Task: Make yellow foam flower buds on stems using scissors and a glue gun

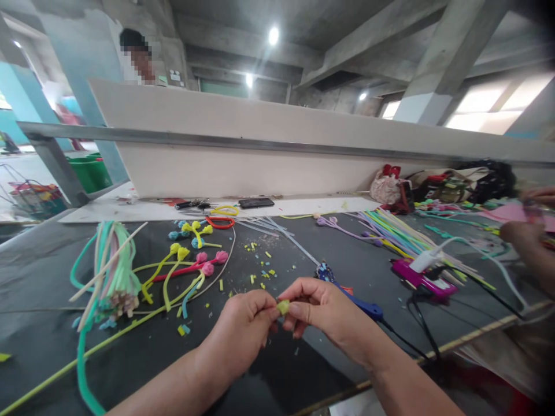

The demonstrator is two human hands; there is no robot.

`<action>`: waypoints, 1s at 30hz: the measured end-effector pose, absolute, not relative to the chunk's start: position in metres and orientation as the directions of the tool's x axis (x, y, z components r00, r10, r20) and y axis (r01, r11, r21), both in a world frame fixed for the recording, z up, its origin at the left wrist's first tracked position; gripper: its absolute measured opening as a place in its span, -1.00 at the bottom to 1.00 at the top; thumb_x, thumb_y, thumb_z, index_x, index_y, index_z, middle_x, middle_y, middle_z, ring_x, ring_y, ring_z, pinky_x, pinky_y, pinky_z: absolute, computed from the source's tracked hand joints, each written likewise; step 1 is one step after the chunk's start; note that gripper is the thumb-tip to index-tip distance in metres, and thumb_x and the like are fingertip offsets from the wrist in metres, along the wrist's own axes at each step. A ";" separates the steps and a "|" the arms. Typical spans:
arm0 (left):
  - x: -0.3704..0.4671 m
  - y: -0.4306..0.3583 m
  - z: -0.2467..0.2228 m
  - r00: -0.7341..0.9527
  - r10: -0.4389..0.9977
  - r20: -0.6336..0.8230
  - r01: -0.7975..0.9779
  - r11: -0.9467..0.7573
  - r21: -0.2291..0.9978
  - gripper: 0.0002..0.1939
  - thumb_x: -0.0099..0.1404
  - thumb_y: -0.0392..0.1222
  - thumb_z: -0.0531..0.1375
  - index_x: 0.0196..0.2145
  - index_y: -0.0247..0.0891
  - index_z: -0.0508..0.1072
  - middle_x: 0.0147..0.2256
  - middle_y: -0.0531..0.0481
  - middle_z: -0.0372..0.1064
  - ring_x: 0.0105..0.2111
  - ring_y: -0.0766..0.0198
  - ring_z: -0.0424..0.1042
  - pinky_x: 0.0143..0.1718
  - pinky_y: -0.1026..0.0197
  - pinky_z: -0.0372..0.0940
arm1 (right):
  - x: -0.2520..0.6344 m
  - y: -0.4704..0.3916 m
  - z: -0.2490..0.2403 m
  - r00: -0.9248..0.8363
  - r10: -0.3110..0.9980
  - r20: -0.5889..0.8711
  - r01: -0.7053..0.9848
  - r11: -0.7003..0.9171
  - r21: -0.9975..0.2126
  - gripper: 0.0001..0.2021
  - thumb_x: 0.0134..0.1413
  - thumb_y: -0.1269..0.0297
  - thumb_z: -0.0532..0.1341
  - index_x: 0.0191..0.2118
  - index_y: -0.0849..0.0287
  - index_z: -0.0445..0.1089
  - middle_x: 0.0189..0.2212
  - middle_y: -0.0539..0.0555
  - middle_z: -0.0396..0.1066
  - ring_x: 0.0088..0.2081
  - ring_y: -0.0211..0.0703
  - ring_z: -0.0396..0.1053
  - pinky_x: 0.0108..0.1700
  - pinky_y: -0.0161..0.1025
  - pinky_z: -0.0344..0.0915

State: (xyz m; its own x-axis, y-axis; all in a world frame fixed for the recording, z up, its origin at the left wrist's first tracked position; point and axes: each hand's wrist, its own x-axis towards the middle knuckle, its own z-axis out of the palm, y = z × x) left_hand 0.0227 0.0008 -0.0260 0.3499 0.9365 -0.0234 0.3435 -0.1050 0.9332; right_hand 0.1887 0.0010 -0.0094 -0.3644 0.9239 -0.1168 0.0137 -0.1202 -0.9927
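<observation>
Both hands meet over the dark table in a fingertip pinch around a small yellow bud-like piece (283, 307). My left hand (251, 320) grips it from the left, with thumb and forefinger pressed together. From the other side my right hand (318, 309) closes thumb and fingers on it. Just beyond the right hand lies a blue hot glue gun (362, 303), partly hidden by that hand. Yellow and blue fuzzy stems with knobbed ends (197, 231) lie to the left, beside a pink one (208, 266). Small yellow scraps (264, 274) are scattered ahead of the hands.
A bundle of coloured fuzzy stems (115, 271) lies at left, more stems (390, 231) at right. A magenta power strip (422, 278) with cables sits right. Behind are a black phone (256, 203), bags (390, 188) and a pale partition (260, 167). Another person's arm (531, 245) reaches in at right.
</observation>
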 end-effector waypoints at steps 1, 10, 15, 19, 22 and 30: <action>0.023 0.000 -0.027 0.355 0.935 -0.017 0.341 -0.112 0.933 -0.73 0.20 -0.15 0.02 -0.58 -0.27 0.35 -0.68 0.12 0.17 -0.65 0.39 0.17 -0.58 0.34 0.06 | 0.189 0.001 -0.010 -0.359 0.925 -0.121 0.011 -0.126 -0.992 -0.77 -0.16 0.23 0.36 -0.38 0.25 0.39 -0.57 0.00 0.47 -0.50 -0.27 0.43 -0.45 -0.34 0.34; 0.026 -0.004 -0.035 0.317 0.949 -0.006 0.307 -0.097 0.947 -0.76 0.19 -0.19 0.03 -0.54 -0.27 0.42 -0.66 0.11 0.21 -0.63 0.39 0.18 -0.57 0.35 0.05 | 0.178 -0.001 -0.017 -0.264 0.957 -0.117 -0.059 -0.137 -0.989 -0.73 -0.28 0.23 0.41 -0.48 0.24 0.34 -0.64 -0.05 0.45 -0.55 -0.30 0.42 -0.44 -0.35 0.32; 0.027 -0.002 -0.037 0.317 0.946 -0.069 0.231 -0.007 0.973 -0.78 0.19 -0.21 0.03 -0.50 -0.28 0.42 -0.67 0.12 0.21 -0.68 0.43 0.12 -0.63 0.37 0.00 | 0.177 -0.001 -0.017 -0.269 0.959 -0.094 -0.099 -0.124 -0.987 -0.71 -0.26 0.23 0.41 -0.46 0.23 0.31 -0.64 -0.08 0.42 -0.56 -0.34 0.39 -0.45 -0.37 0.30; 0.024 0.002 -0.035 0.404 0.908 -0.109 0.158 0.048 0.986 -0.75 0.20 -0.09 0.06 -0.51 -0.29 0.37 -0.69 0.14 0.17 -0.71 0.45 0.09 -0.67 0.39 -0.02 | 0.188 0.000 -0.014 -0.400 0.914 -0.068 -0.116 -0.124 -0.986 -0.74 -0.16 0.26 0.37 -0.33 0.25 0.37 -0.56 -0.02 0.45 -0.49 -0.32 0.40 -0.38 -0.34 0.32; 0.023 0.003 -0.029 0.473 0.876 -0.098 0.090 0.063 0.994 -0.73 0.19 -0.03 0.10 -0.49 -0.31 0.37 -0.66 0.13 0.20 -0.68 0.47 0.11 -0.66 0.40 0.01 | 0.194 0.000 -0.013 -0.458 0.889 -0.025 -0.186 -0.123 -0.975 -0.75 -0.12 0.27 0.35 -0.29 0.26 0.39 -0.54 -0.01 0.45 -0.49 -0.31 0.40 -0.39 -0.32 0.33; 0.026 0.001 -0.032 0.503 0.859 -0.090 0.086 0.055 0.995 -0.77 0.20 -0.09 0.11 -0.44 -0.33 0.39 -0.59 0.09 0.24 -0.64 0.46 0.12 -0.64 0.40 0.02 | 0.191 -0.002 -0.012 -0.413 0.905 -0.100 -0.192 -0.194 -0.962 -0.73 -0.28 0.28 0.42 -0.43 0.26 0.38 -0.61 -0.06 0.42 -0.57 -0.36 0.39 -0.44 -0.35 0.33</action>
